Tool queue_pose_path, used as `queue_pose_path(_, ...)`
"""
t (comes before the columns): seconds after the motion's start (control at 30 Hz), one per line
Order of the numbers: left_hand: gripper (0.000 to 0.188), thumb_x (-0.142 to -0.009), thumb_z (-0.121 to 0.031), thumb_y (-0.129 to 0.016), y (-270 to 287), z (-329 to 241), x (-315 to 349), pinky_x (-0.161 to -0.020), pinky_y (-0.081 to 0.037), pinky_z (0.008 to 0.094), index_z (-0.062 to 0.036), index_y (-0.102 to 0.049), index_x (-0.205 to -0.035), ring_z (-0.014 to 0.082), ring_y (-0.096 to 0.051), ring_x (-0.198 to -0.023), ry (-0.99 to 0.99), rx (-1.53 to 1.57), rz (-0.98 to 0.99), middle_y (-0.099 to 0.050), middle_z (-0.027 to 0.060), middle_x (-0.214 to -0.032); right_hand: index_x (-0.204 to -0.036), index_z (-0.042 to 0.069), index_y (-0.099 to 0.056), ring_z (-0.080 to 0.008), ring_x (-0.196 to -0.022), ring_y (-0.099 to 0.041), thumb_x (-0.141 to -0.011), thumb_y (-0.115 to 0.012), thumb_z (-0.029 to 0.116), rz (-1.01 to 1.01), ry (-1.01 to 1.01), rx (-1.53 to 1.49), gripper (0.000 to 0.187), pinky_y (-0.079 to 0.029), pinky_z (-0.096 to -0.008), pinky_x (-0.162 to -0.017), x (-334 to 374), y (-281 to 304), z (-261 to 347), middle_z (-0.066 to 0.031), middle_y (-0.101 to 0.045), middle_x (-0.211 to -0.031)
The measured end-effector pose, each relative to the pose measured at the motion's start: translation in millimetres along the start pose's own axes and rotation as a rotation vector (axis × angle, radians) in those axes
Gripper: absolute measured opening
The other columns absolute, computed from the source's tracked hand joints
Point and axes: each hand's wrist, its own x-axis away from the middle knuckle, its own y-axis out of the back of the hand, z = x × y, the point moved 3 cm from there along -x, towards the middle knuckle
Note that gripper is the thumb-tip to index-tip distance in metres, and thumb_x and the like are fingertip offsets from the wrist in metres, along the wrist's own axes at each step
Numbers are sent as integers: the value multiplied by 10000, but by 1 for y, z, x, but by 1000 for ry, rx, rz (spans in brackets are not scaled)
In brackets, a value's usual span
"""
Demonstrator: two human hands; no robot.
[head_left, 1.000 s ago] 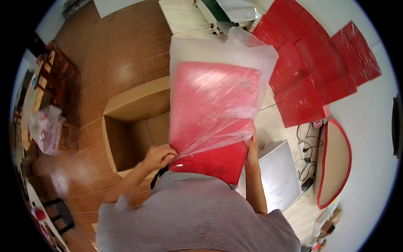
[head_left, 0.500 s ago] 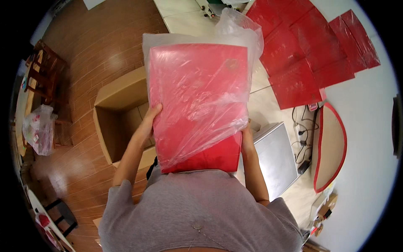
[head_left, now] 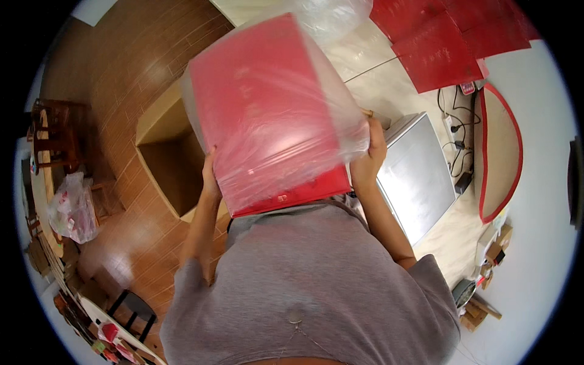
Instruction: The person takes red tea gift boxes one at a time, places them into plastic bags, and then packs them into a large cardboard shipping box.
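A large flat red box [head_left: 261, 91] is held in front of my chest, tilted, inside a clear plastic bag [head_left: 337, 103]. Its near edge, close to my shirt, sticks out bare from the bag's slanting mouth. My left hand [head_left: 210, 175] grips the box's left side through or beside the film; most of its fingers are hidden beneath. On the opposite side, my right hand [head_left: 370, 155] is closed on the box's near right corner and the gathered plastic. Below and left of the box stands an open cardboard carton [head_left: 159, 129], partly covered from view.
A silver, flat-topped case [head_left: 423, 176] lies on the pale table [head_left: 371, 67] at my right. Several red packages [head_left: 435, 55] overlap at the far right. Cables [head_left: 457, 131] and a red-rimmed beige panel [head_left: 500, 152] are along the wall. A dark stool [head_left: 135, 307] stands lower left.
The wrapped red box has tilted and turned, its far end swinging left and up. My right hand has risen along its side, and the view has shifted.
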Motion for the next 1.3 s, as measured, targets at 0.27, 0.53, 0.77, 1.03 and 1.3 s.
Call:
queue_pose_path(0.27,615,-876,-507,-464,32,15,9,-888,-475,378,-25,-464,-1258,258,-560,-1034,-56,229,-125,-551,129,-1166,-706,48,-540,-282,-726,-553,-645,-670,64,606,676,408,145,-452,-369,-615,58,65,1,-118,-558,-819)
queue_pose_path(0.53,675,-844,-525,-512,33,-4,15,-890,-470,372,12,-463,-1250,254,-552,-1053,-110,51,-57,-547,159,-1172,-1420,67,-192,-319,-1202,-441,-900,-481,515,567,-431,-425,745,-365,-400,-990,-41,24,-41,-204,-361,-1359)
queue_pose_path(0.77,743,-814,-542,-562,-9,-18,60,-930,-424,372,27,-438,-1275,260,-528,-1094,4,-120,-117,-516,194,-1207,-1424,66,-223,-283,-1209,-444,-850,-588,444,1026,-762,-466,778,-339,-380,-1031,-29,-77,-60,-160,-363,-1393)
queue_pose_path(1.03,993,-769,-531,-630,-18,40,137,-1095,-220,431,-37,-114,-1458,305,-164,-1380,216,-204,-91,-203,188,-1482,-1273,48,-459,-238,-1093,-519,-811,-622,376,734,-1222,-590,589,-400,-355,-961,-16,-88,-66,-101,-549,-1204)
queue_pose_path(1.3,712,-801,-494,-657,18,105,126,-892,-447,308,-56,-421,-1310,190,-547,-1061,172,371,-298,-555,81,-1184,-1302,32,-408,-240,-1109,-503,-826,-594,367,1000,-1003,-508,611,-396,-359,-968,-29,-181,-74,-114,-517,-1238)
